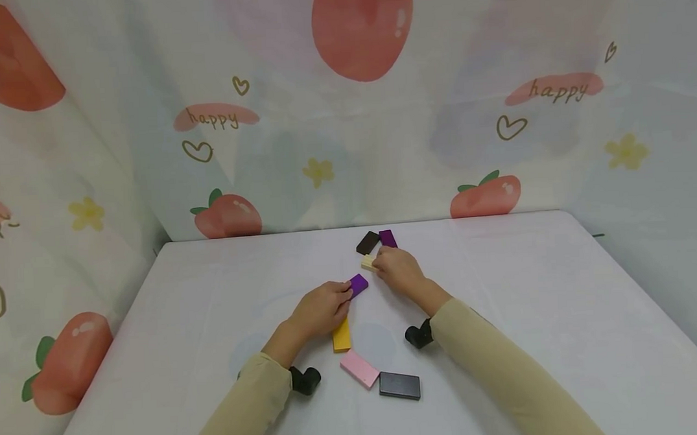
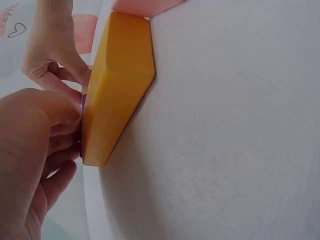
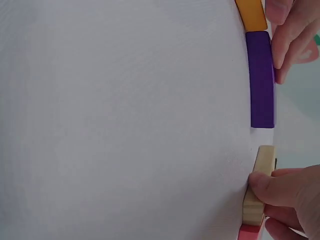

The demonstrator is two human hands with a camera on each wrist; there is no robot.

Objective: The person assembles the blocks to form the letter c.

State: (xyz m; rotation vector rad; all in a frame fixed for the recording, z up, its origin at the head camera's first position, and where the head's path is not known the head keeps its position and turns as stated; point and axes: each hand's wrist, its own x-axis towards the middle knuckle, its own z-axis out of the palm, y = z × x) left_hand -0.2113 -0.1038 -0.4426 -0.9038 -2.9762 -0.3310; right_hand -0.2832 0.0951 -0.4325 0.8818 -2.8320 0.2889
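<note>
Pinching the cream block (image 1: 368, 262) between thumb and fingertips, my right hand (image 1: 399, 271) holds it low on the white table (image 1: 534, 313); the right wrist view shows my thumb pressed against its pale side, with a sliver of red showing just under it. My left hand (image 1: 323, 307) curls its fingertips on the purple block (image 1: 359, 284), which lies flat at about seven o'clock from the cream one, near but not touching it. I judge both holds are light steadying ones, meant to nudge each piece into line rather than lift it.

Just beyond my left fingers, at six o'clock from the purple piece, lies the orange block (image 1: 342, 335), end to end with it; the left wrist view shows its long edge close up, partly under my hand. Farther along at five o'clock come the pink block (image 1: 359, 369) and the black block (image 1: 399, 385), touching at their corners. At twelve o'clock from my right hand sit a dark brown block (image 1: 368, 242) and a second purple block (image 1: 388, 238), side by side. Together the pieces form a loose curving chain across the table, backed by a strawberry-print cloth (image 1: 344, 114).
</note>
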